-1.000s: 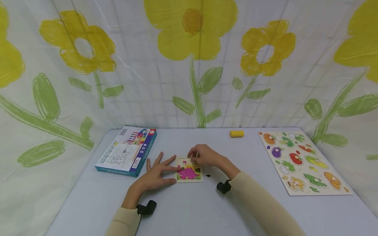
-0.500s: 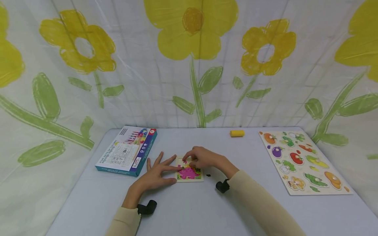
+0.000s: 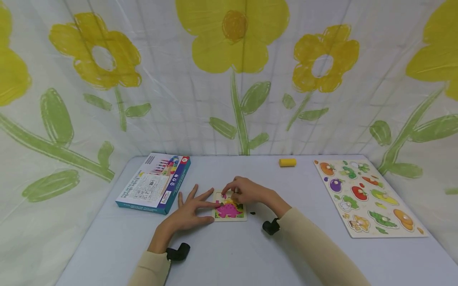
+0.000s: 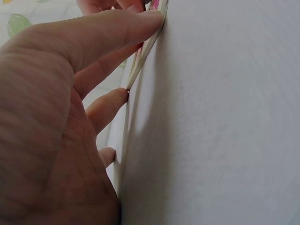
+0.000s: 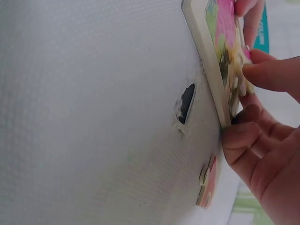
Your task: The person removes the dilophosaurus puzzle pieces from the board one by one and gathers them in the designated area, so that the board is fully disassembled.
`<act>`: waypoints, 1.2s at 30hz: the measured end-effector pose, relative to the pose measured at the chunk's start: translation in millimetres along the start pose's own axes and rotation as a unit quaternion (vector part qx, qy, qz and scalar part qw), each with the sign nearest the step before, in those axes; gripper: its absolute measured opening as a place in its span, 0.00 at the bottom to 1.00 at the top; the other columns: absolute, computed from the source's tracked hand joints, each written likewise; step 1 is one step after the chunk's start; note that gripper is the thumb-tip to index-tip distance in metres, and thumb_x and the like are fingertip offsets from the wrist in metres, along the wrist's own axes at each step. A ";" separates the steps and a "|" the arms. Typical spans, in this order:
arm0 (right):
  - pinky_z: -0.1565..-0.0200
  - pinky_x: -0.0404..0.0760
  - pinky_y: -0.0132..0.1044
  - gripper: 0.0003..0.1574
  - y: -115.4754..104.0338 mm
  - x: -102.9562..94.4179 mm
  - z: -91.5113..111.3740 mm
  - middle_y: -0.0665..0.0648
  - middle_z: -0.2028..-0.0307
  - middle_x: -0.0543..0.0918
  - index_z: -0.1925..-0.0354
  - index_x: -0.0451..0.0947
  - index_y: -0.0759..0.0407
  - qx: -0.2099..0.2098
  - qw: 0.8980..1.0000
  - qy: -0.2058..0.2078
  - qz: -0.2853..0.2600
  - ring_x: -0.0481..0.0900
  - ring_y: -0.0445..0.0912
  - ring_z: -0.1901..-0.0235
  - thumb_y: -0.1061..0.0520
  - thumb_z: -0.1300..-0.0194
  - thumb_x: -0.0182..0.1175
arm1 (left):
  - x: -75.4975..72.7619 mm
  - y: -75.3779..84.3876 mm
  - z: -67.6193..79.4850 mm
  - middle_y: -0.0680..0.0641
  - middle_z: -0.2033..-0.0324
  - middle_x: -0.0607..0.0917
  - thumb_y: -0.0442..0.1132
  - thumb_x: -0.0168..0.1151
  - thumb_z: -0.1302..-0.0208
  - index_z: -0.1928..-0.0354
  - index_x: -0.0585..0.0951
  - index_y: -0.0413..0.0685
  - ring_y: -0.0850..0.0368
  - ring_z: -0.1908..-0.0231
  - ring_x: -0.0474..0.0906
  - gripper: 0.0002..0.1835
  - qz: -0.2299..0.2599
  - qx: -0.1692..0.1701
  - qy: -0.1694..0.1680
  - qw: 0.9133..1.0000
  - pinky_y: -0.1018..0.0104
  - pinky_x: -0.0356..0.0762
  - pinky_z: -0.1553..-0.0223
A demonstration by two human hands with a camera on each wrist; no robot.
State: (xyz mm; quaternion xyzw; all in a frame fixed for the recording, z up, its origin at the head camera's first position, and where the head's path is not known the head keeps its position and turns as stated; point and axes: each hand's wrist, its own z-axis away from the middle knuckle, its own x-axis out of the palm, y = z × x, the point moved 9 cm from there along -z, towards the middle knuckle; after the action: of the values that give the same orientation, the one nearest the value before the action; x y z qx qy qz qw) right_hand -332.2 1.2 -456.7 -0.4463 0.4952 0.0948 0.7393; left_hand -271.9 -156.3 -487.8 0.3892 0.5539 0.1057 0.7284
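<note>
Has pink dinosaur pieces (image 3: 229,210) set inside the jigsaw tray (image 3: 229,220), between the left grip (image 3: 189,216) and the right grip (image 3: 248,190). Has eggplant (image 3: 335,184) and tomato (image 3: 359,192) among the shapes seated in the vegetable peg board (image 3: 391,233), well to the right of the right grip. Has a printed cardboard box (image 3: 152,184), contents out of sight, just left of the left grip. Touches the tray's left edge with the left grip, straight-fingered and fanned. Pinches a pale-yellow jigsaw piece (image 5: 247,87) between thumb and forefinger of the right grip, at the tray's upper part. Has a dark chip (image 5: 186,104) and a pinkish-red jigsaw piece (image 5: 207,185) on the bench (image 3: 229,254), near the right grip's curled fingers.
</note>
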 end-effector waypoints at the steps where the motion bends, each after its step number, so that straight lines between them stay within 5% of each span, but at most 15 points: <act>1: 0.49 0.83 0.40 0.24 0.1 -0.3 0.3 0.58 0.53 0.82 0.40 0.86 0.50 -0.002 1.000 0.001 -0.003 0.79 0.45 0.55 0.67 0.27 0.58 | -0.1 0.0 -0.1 0.52 0.16 0.60 0.55 0.71 0.34 0.36 0.85 0.71 0.29 0.15 0.27 0.23 0.000 0.000 0.000 1.000 0.18 0.08 0.31; 8: 0.53 0.83 0.36 0.27 5.9 -2.1 -0.4 0.55 0.50 0.86 0.35 0.83 0.49 0.010 0.999 0.014 -0.034 0.78 0.44 0.57 0.67 0.24 0.54 | -0.9 0.4 0.0 0.51 0.16 0.61 0.54 0.72 0.34 0.37 0.86 0.71 0.29 0.15 0.27 0.23 0.001 -0.001 0.002 1.000 0.18 0.08 0.30; 19: 0.58 0.83 0.32 0.12 11.2 -9.3 -1.0 0.52 0.60 0.90 0.48 0.88 0.55 0.024 0.997 0.052 -0.051 0.81 0.38 0.65 0.61 0.24 0.60 | -1.6 3.4 1.3 0.50 0.16 0.61 0.55 0.71 0.34 0.36 0.86 0.68 0.29 0.15 0.28 0.23 0.003 0.008 0.008 1.000 0.18 0.09 0.30; 36: 0.55 0.83 0.35 0.10 27.9 -13.1 1.3 0.51 0.57 0.92 0.52 0.89 0.54 0.049 0.989 0.081 -0.113 0.83 0.39 0.62 0.60 0.25 0.62 | -1.5 3.4 0.9 0.49 0.16 0.61 0.54 0.71 0.33 0.36 0.86 0.67 0.28 0.15 0.28 0.24 0.001 0.009 0.004 1.000 0.17 0.09 0.31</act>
State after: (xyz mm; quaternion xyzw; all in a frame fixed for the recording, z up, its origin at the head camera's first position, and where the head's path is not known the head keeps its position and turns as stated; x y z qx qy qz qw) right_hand -354.0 22.4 -461.7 -0.4690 0.5041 -0.0497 0.7235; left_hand -270.7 -155.2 -484.3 0.3957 0.5570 0.1033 0.7228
